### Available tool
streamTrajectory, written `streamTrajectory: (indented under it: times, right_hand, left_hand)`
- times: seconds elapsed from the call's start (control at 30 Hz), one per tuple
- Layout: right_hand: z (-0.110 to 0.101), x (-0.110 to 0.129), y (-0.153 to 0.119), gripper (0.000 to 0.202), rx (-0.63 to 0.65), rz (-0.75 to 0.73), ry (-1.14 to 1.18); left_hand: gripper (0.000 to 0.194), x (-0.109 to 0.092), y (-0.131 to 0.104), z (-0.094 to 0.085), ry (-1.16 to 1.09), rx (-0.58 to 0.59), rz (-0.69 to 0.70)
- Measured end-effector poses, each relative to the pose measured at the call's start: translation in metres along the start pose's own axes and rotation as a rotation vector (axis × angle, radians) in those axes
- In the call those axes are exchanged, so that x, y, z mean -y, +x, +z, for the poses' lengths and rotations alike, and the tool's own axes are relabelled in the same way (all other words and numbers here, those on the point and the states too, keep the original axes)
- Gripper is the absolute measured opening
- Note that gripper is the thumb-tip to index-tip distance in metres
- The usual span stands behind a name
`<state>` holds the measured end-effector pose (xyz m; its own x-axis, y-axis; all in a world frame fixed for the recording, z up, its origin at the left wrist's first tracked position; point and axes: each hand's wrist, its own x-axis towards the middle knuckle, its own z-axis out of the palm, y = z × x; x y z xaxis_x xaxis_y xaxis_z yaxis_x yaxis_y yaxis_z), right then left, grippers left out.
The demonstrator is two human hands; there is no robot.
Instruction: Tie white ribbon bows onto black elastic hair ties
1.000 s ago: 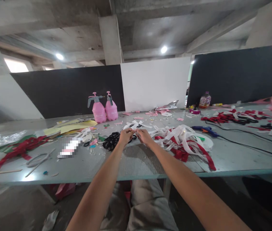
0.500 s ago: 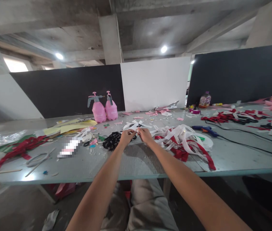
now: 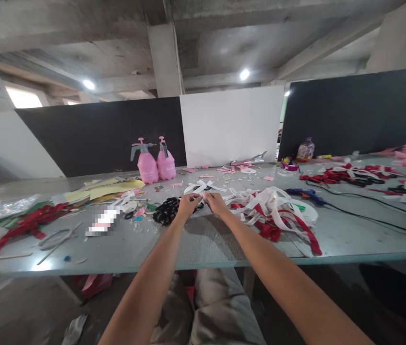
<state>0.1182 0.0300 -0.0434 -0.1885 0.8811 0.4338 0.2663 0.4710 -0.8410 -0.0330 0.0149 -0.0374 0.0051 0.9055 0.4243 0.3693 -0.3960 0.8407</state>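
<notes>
My left hand (image 3: 189, 204) and my right hand (image 3: 216, 203) meet fingertip to fingertip above the table, both closed in a pinch. A bit of white ribbon (image 3: 202, 194) shows between them; its finer shape is too small to make out. Just behind the fingers lie white ribbon strips (image 3: 206, 185). Beside my left hand sits a heap of black bands (image 3: 166, 212), partly hidden by that hand. To the right of my right hand spreads a tangled pile of white and red ribbons (image 3: 273, 208).
Two pink spray bottles (image 3: 148, 167) stand at the back. A blue glue gun (image 3: 305, 194) with a black cord lies on the right, near more red and white ribbons (image 3: 350, 172). Red ribbon (image 3: 34, 223) and yellow sheets (image 3: 113, 189) lie left. Scraps litter the table (image 3: 124, 256).
My hands stay in nearly the same place, with only slight shifts of the fingers at the white ribbon. Everything on the table stays put.
</notes>
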Motion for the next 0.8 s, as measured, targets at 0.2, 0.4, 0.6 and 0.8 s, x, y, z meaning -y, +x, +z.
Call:
streamTrajectory:
  times: [0.2,0.4,0.6,0.8]
  right_hand:
    - [0.0,0.007,-0.003,0.048,0.03,-0.006,-0.061]
    - [0.0,0.007,-0.003,0.046,0.02,-0.006,-0.037]
    - [0.0,0.005,-0.002,0.046,0.02,-0.025,-0.033]
    - [-0.001,0.007,-0.002,0.045,0.009,-0.042,-0.041]
  left_hand:
    - [0.022,-0.003,-0.002,-0.002,0.042,-0.028,-0.013]
    - [0.025,-0.006,-0.001,-0.004,-0.021,-0.078,0.002]
    - [0.035,-0.01,-0.003,-0.003,-0.047,0.013,0.015]
    - [0.032,-0.012,-0.004,-0.004,0.043,0.012,-0.016]
